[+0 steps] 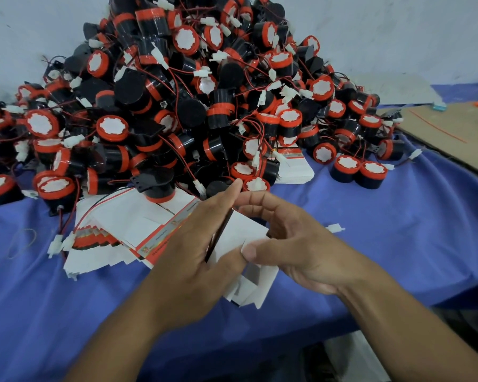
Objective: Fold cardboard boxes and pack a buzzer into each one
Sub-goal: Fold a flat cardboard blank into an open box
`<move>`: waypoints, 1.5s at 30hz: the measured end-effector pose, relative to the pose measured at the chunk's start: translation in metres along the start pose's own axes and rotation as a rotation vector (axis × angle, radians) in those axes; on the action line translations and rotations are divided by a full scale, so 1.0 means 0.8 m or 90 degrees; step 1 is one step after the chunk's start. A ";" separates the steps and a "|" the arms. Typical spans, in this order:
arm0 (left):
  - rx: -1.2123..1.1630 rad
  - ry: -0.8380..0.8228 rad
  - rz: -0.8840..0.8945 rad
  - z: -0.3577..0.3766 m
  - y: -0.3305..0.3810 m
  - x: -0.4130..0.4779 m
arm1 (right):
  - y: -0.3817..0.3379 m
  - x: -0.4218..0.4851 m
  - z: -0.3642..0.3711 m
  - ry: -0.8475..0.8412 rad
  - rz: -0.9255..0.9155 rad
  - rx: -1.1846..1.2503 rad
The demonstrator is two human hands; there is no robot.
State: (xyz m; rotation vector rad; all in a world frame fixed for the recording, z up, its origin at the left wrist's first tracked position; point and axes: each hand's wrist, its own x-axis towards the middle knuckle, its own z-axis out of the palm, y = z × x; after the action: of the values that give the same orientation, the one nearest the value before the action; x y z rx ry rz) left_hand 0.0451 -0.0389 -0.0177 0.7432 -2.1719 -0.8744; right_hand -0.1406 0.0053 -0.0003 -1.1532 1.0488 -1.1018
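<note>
Stack of flat boxes (122,230) lying on the desk (398,230), at 10 o'clock from the hands. Left-hand grip (188,249) pinching the left edge of the cardboard box (243,234). The box is sitting between both hands, seemingly part-opened, its long axis running from 1 to 7 o'clock. Right-hand grip (301,244) holding its right side, thumb pressing the white panel. Buzzer pile (177,106) rising at 12 o'clock. Nearest buzzer (257,184) lying just beyond the fingertips, the left forefinger looking marginally nearer. Box probably needing squaring before any reach.
</note>
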 end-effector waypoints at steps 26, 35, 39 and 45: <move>-0.241 0.003 -0.058 0.015 0.006 0.001 | -0.009 0.004 -0.015 -0.101 0.066 0.132; -0.097 -0.132 -0.051 0.009 0.016 0.011 | -0.004 0.001 -0.016 -0.081 0.098 0.149; 0.074 -0.148 0.104 0.000 0.018 -0.001 | -0.003 0.004 -0.011 -0.078 0.134 0.166; 0.141 -0.040 0.144 -0.001 0.004 0.000 | -0.004 0.007 -0.009 -0.021 0.114 0.275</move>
State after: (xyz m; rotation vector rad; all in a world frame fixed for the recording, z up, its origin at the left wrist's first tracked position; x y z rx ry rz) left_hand 0.0447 -0.0366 -0.0149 0.5646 -2.3794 -0.5551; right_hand -0.1475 -0.0013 0.0018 -0.7169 0.8185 -1.0956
